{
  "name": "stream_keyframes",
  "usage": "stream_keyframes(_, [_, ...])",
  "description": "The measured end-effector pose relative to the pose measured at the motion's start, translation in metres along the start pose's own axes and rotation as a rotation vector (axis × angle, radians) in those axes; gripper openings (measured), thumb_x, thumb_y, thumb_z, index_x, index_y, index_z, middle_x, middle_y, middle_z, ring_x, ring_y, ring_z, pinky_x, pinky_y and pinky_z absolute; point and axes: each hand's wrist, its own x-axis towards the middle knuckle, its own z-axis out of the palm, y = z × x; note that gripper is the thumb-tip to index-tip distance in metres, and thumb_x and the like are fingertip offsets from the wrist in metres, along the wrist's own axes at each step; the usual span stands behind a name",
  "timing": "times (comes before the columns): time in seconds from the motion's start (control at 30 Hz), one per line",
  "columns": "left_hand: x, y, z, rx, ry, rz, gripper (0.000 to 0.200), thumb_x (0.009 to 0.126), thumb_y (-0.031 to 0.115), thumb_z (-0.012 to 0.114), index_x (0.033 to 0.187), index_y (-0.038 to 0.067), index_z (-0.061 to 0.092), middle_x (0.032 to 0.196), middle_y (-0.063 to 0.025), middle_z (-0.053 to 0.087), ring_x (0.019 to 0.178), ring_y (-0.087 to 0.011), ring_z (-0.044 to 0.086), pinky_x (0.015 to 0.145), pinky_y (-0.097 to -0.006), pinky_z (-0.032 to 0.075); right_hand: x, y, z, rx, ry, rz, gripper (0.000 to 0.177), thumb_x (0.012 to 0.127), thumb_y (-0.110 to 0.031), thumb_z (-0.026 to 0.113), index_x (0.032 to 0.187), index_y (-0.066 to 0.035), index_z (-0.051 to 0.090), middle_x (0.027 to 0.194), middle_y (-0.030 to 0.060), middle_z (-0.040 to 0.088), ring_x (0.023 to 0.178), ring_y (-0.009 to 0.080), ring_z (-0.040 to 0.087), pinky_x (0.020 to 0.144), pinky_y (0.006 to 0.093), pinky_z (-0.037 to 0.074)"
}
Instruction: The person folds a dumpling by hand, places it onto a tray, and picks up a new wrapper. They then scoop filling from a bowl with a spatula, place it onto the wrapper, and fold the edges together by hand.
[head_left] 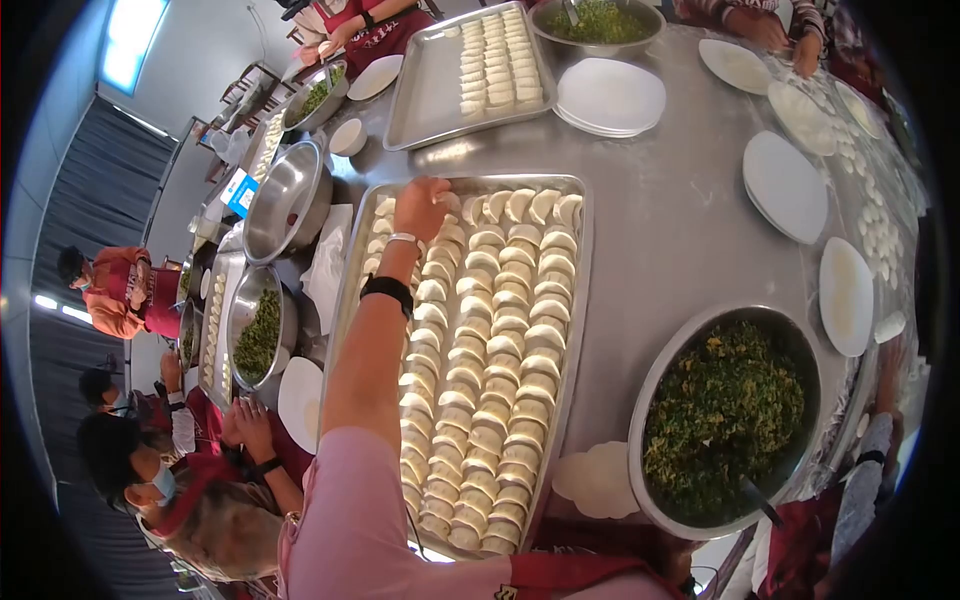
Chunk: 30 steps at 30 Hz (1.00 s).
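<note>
Left hand [420, 205]: reached to the far left corner of the tray [520, 181], fingers curled down; whether it pinched a dumpling could not be told.
Right hand: out of sight.
Dumplings [490, 340]: filled the tray in rows; likely soft, light and easily dented.
Hold: probably best by the sealed ridge, gently.

steel table [680, 230] with trays [585, 290], bowls [648, 405], plates [610, 95]

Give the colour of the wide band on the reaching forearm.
Black, seen in the head view. The band sits behind a thin white bracelet near the left hand.
</note>
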Motion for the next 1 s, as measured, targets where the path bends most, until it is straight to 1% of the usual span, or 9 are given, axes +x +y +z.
stream_keyframes(0.27, [-0.012,-0.019,-0.089,-0.023,0.186,0.199,0.028,0.082,0.010,0.074,0.110,0.012,0.074,0.111,-0.0098,0.073,0.098,-0.0223,0.070,0.087,-0.0336,0.054,-0.008,0.008,-0.007,0.109,0.056,-0.002,0.026,0.084,-0.003,0.067,0.110,-0.001,0.069,0.112,0.0204,0.069,0.104,0.0380,0.065,0.091,0.0485,0.050])
stream_keyframes(0.37, [-0.085,0.087,-0.149,-0.358,0.108,0.094,0.024,0.091,0.005,0.067,0.113,-0.003,0.071,0.107,-0.0088,0.074,0.092,-0.0141,0.068,0.083,-0.0272,0.054,-0.011,0.002,-0.018,0.189,0.062,0.067,0.025,0.084,-0.002,0.066,0.109,-0.001,0.070,0.110,0.0200,0.070,0.102,0.0371,0.066,0.090,0.0475,0.050])
stream_keyframes(0.47, [-0.195,0.188,-0.180,-0.524,-0.034,-0.075,0.025,0.095,0.013,0.063,0.113,-0.002,0.071,0.106,-0.0089,0.073,0.097,-0.0171,0.068,0.091,-0.0300,0.053,0.006,-0.011,-0.038,0.234,0.028,0.200,0.024,0.079,-0.001,0.066,0.103,0.000,0.070,0.098,0.0191,0.071,0.091,0.0436,0.065,0.085,0.0456,0.052])
stream_keyframes(0.57, [-0.304,0.249,-0.169,-0.922,-0.250,-0.203,0.022,0.095,0.011,0.063,0.111,0.000,0.072,0.107,-0.0107,0.072,0.098,-0.0199,0.068,0.092,-0.0336,0.053,0.011,-0.028,-0.065,0.534,-0.065,0.449,0.012,0.085,0.000,0.065,0.095,0.002,0.071,0.095,0.0148,0.073,0.086,0.0276,0.069,0.080,0.0403,0.053])
stream_keyframes(0.6, [-0.338,0.257,-0.155,-1.077,-0.343,-0.175,0.026,0.094,-0.004,0.059,0.117,0.000,0.070,0.112,-0.0096,0.070,0.102,-0.0162,0.066,0.092,-0.0287,0.053,0.005,-0.024,-0.069,0.629,-0.136,0.561,0.013,0.089,-0.006,0.066,0.097,0.003,0.070,0.096,0.0120,0.073,0.086,0.0194,0.068,0.079,0.0356,0.054])
stream_keyframes(0.67, [-0.393,0.281,-0.124,-1.151,-0.435,-0.189,0.023,0.092,-0.002,0.062,0.113,0.002,0.071,0.108,-0.0071,0.069,0.100,-0.0150,0.067,0.088,-0.0271,0.055,0.015,-0.039,-0.086,1.145,-0.100,0.825,0.019,0.091,-0.011,0.068,0.101,0.005,0.068,0.095,0.0118,0.073,0.087,0.0177,0.067,0.079,0.0321,0.054])
stream_keyframes(0.73, [-0.433,0.303,-0.082,-1.036,-0.440,-0.257,0.023,0.086,0.001,0.064,0.109,-0.003,0.070,0.104,-0.0119,0.070,0.094,-0.0220,0.070,0.078,-0.0321,0.056,0.031,-0.055,-0.100,1.500,-0.025,0.997,0.026,0.095,-0.021,0.069,0.100,0.004,0.066,0.087,0.0112,0.072,0.081,0.0173,0.069,0.071,0.0273,0.055])
stream_keyframes(0.93, [-0.417,0.344,0.023,-0.207,0.083,0.143,0.036,0.081,0.002,0.062,0.116,-0.007,0.063,0.114,-0.0240,0.060,0.103,-0.0382,0.058,0.089,-0.0417,0.049,0.036,-0.040,-0.080,1.476,0.160,1.045,0.026,0.098,-0.027,0.065,0.085,-0.005,0.062,0.076,0.0097,0.069,0.064,0.0211,0.070,0.055,0.0277,0.054])
stream_keyframes(1.0, [-0.408,0.346,0.041,-0.035,0.015,0.160,0.034,0.081,0.004,0.061,0.113,-0.007,0.062,0.111,-0.0229,0.058,0.103,-0.0375,0.054,0.091,-0.0434,0.047,0.033,-0.035,-0.079,1.443,0.232,1.045,0.026,0.097,-0.028,0.065,0.087,-0.005,0.062,0.075,0.0096,0.069,0.065,0.0205,0.070,0.054,0.0276,0.054])
